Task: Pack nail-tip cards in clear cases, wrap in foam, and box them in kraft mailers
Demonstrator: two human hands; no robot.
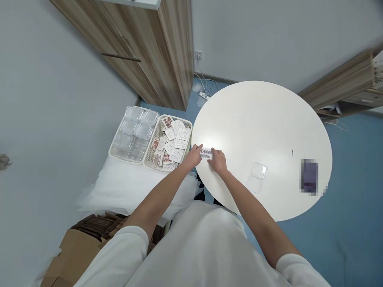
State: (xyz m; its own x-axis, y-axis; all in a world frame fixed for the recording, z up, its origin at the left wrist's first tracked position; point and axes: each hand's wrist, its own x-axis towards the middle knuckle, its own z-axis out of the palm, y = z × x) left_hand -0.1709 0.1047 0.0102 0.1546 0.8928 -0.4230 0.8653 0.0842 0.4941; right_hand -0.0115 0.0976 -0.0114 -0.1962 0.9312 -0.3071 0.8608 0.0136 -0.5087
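Note:
Both my hands hold a small card of false nails [206, 153] just over the near left edge of the white table [257, 115]. Two rows of dark, glossy oval pieces show on its face. My left hand [194, 155] pinches its left end, fingers closed. At the opposite end, my right hand [218, 160] has its fingers closed on the card's edge. A clear plastic box [257, 177] lies opened flat on the table, to the right of my right hand and apart from it.
Left of the table, one white basket [146, 157] holds many similar cards, some face down with print. Beside it another basket [112, 153] holds clear plastic boxes. White sheeting [119, 183] lies below them, near cardboard [77, 251]. A blurred purple object [309, 175] is at the table's right.

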